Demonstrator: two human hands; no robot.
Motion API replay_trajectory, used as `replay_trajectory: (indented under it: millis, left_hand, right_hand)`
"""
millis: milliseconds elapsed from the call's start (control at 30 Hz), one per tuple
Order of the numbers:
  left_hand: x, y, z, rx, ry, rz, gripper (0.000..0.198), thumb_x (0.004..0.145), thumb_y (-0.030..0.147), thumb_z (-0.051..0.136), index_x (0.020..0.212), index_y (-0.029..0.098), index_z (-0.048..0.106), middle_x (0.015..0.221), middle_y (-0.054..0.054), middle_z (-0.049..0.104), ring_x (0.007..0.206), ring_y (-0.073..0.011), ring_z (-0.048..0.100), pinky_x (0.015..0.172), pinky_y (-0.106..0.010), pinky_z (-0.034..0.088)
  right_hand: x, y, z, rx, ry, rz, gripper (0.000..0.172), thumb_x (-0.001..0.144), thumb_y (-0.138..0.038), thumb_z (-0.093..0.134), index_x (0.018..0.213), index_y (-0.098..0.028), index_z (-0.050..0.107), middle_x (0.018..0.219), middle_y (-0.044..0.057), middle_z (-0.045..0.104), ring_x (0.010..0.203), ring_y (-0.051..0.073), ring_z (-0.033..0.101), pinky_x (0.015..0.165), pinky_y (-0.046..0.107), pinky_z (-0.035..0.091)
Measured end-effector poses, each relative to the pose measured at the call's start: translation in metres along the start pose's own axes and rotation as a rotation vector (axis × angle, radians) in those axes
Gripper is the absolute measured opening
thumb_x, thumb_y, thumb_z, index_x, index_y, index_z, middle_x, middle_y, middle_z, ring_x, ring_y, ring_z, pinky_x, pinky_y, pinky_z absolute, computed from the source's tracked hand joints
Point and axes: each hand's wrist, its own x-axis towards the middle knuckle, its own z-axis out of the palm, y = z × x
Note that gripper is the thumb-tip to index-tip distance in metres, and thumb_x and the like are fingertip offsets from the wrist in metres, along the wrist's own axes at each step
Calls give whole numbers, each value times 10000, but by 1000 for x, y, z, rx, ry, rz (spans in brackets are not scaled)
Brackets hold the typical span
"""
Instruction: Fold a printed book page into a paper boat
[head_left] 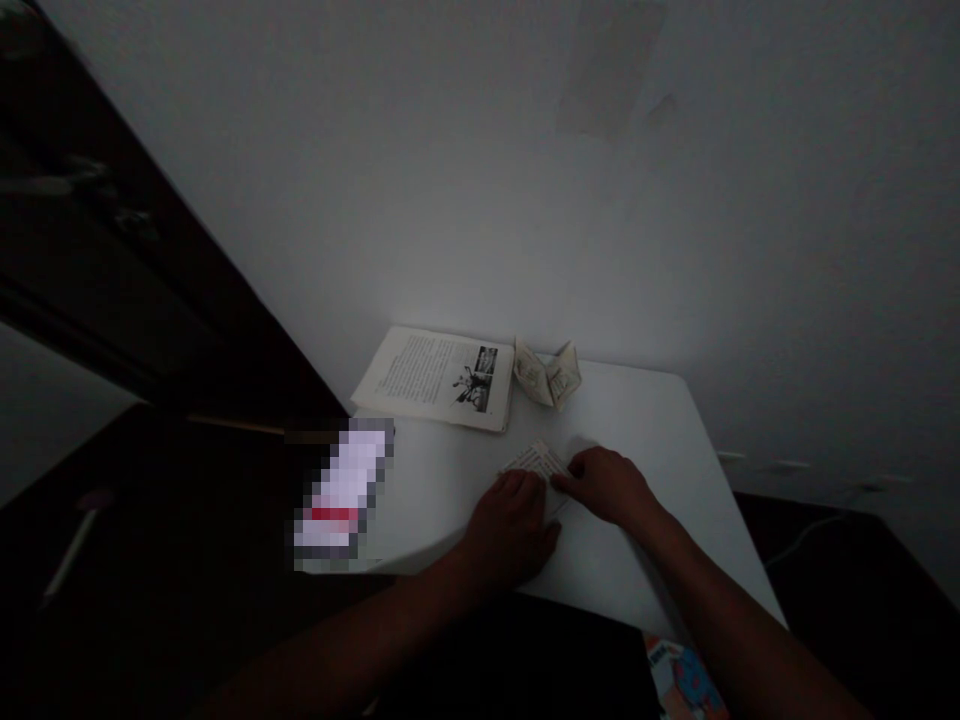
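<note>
A small piece of folded printed paper lies on the white table, its upper corner pointing towards the wall. My left hand holds it down from the left, fingers bent over its near part and the thumb tucked below. From the right, my right hand pinches its edge between thumb and fingers. Both hands cover much of the paper, so its full shape is hidden. Just beyond stands a folded paper shape with raised, pointed flaps, untouched.
A printed booklet with a picture lies at the table's back left. Near the left edge is a blurred-out phone-like rectangle. A pale wall rises behind the table; a dark door stands left. A colourful printed item shows below the front edge.
</note>
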Motion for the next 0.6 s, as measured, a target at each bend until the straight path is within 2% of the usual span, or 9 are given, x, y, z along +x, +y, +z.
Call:
replay_trajectory:
  millis: [467,600]
  left_hand:
    - [0,0,2,-18,-8,-30,359,796,329,508,1065,93,533,1031,-132,561,995,-266,494,879,-407,445]
    - [0,0,2,-10,-8,-27,363,796,332,507,1062,87,537,1028,-134,559,995,-272,493,873,-412,445]
  right_hand:
    - [1,5,-1,47,-51,-8,303,770,-433,525,637,-204,672,699,51,686,680,180,628,552,260,355]
    - [1,5,0,34,-28,15,279,757,-422,530,663,-207,681,723,53,692,691,187,628,549,261,352]
